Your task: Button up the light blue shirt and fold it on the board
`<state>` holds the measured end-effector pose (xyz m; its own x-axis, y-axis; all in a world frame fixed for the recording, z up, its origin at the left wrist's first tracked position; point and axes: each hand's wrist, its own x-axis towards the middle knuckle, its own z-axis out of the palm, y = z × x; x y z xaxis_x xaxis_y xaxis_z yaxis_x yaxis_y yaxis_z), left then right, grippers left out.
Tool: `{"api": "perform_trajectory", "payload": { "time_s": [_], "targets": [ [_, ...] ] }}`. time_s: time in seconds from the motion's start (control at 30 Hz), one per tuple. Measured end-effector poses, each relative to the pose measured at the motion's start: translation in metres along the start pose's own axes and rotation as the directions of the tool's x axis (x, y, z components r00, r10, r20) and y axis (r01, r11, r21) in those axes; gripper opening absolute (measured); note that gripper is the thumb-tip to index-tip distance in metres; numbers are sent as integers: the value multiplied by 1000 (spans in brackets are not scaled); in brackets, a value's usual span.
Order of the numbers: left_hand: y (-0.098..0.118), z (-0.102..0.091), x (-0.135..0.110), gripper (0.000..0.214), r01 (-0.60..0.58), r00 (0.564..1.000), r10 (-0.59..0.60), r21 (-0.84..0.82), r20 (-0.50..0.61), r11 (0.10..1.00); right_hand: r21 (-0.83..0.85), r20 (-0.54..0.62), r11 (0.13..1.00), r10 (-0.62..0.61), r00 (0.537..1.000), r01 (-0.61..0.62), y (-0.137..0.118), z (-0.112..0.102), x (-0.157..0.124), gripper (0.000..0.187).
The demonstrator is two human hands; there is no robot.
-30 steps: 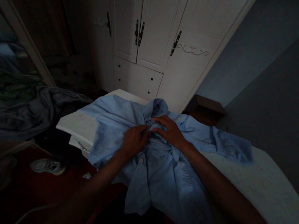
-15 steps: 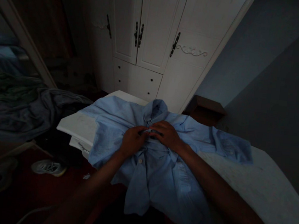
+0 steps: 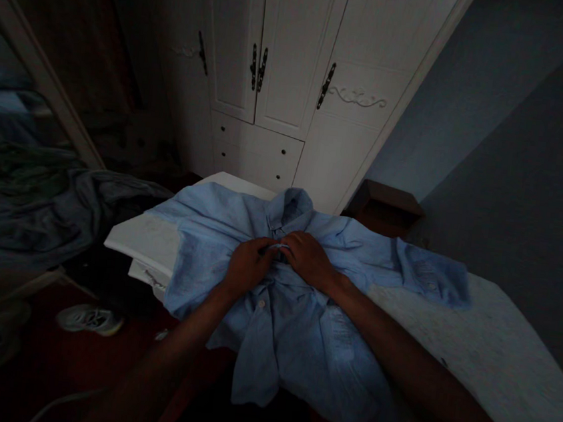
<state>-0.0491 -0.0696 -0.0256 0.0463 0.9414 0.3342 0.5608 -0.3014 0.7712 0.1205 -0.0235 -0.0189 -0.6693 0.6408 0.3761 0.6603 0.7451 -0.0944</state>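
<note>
A light blue button-up shirt [image 3: 293, 333] lies spread, front up, on the corner of a white mattress [image 3: 478, 352], its hem hanging over the near edge. My left hand [image 3: 248, 264] and my right hand [image 3: 309, 259] meet at the shirt's front placket just below the collar. Both have their fingers curled and pinched on the fabric edges there. A white button shows lower on the placket near my left wrist. The room is dim, so what sits between the fingertips is hard to make out.
A white wardrobe [image 3: 296, 71] with dark handles stands beyond the bed. A brown bedside cabinet [image 3: 387, 205] sits at its right. Dark clothes [image 3: 50, 207] are heaped at the left, with a sneaker [image 3: 89, 318] on the reddish floor below.
My right hand has gone from lying spread on the shirt to a closed pinch. Both hands have drawn together at the placket below the collar.
</note>
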Motion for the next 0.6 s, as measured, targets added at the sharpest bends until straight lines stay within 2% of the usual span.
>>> {"api": "perform_trajectory", "payload": {
  "time_s": [0.1, 0.3, 0.6],
  "targets": [
    [4, -1, -1, 29, 14, 1000, -14, 0, 10, 1000, 56, -43, 998, 9, 999, -6, 3, 3, -1, 19],
    [8, 0, -1, 33, 39, 999, -41, 148, 8, 988, 72, -95, 996, 63, 993, -57, 7, 6, -3, 25],
    [-3, -1, 3, 28, 90, 996, -88, -86, 23, 992, -34, -102, 996, -83, 991, 80, -2, -2, -7, 29]
  ]
}}
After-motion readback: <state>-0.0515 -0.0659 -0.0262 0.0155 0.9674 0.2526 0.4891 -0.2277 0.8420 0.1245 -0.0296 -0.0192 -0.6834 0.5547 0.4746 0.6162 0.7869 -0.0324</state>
